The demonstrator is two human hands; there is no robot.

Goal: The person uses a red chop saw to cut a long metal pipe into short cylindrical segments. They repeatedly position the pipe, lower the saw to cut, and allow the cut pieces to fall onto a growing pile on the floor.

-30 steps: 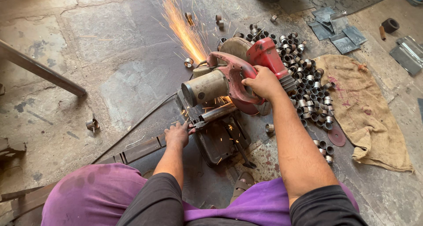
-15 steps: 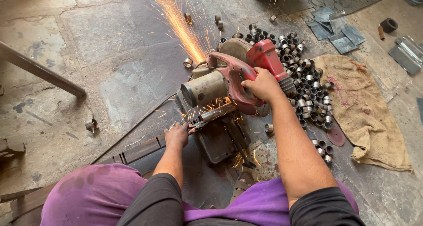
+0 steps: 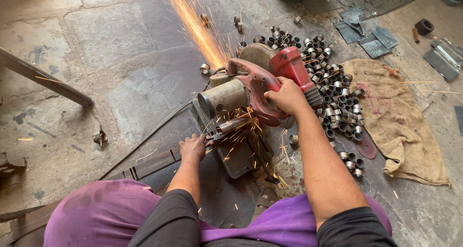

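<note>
Right hand [image 3: 288,96] clamps the red chop saw's handle [image 3: 260,85], left hand [image 3: 194,147] grips the metal tube [image 3: 154,163] at the floor-mounted vise; sparks [image 3: 195,25] fly past countless cut rings [image 3: 333,102].

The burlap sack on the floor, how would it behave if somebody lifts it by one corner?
The burlap sack lies rumpled with folded edges, so it would probably hang limp. It looks thin and empty, so likely light. Its coarse weave should give good grip.

We see a red chop saw [image 3: 255,90] with a grey motor drum, tilted down at centre, throwing sparks toward eleven o'clock. A thin metal tube [image 3: 226,127] lies across its base, pointing toward eight o'clock.
</note>
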